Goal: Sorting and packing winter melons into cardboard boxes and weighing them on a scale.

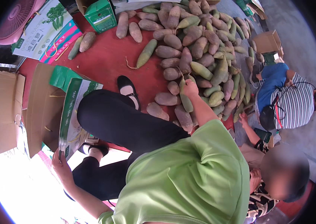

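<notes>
My right hand [191,89] is closed round a long green radish [186,101] at the near left side of a large heap of radishes [206,48]. Some in the heap are green, others brownish-purple. My left hand [61,164] grips the near edge of a green and white printed carton [69,117]. That carton stands with its brown flaps [40,100] spread, close by my knee. Its inside is mostly hidden from this view.
A co-worker in a striped shirt [296,100] bends at the right; another person's hand [243,118] reaches to the heap. Brown cardboard [1,112] stands at the left. A pink fan [16,18], a printed carton [48,31] and a green box [100,16] sit at the far left.
</notes>
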### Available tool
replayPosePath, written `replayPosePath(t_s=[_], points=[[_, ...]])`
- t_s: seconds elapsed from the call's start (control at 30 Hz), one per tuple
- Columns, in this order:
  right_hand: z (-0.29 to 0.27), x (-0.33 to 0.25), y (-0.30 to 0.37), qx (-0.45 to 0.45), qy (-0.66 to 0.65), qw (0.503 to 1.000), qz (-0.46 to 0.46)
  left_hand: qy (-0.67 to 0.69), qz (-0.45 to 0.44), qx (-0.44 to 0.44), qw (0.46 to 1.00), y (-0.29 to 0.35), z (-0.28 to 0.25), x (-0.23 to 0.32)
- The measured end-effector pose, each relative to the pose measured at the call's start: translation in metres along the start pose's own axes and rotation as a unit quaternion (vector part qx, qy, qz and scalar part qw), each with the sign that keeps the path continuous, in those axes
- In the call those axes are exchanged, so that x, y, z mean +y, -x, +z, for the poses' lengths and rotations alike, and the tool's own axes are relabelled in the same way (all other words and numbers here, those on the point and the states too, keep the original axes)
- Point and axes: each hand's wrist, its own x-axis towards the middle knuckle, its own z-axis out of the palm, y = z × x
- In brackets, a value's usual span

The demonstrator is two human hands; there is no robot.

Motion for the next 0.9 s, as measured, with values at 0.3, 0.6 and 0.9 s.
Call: replayPosePath(t_s=[0.3,0.6,0.9], points=[[0.023,-0.009,-0.036,-0.047,0.07,0.996,-0.008,-0.016,-0.009,-0.013,1.0,-0.001,-0.007,0.014],[0.02,-0.015,-0.041,-0.008,0.019,0.996,-0.084,0.02,0.0,0.044,0.999,0.005,-0.011,0.032],[0.012,0.027,-0.058,-0.14,-0.16,0.974,-0.08,0.038,0.002,0.076,0.996,0.011,-0.003,0.032]])
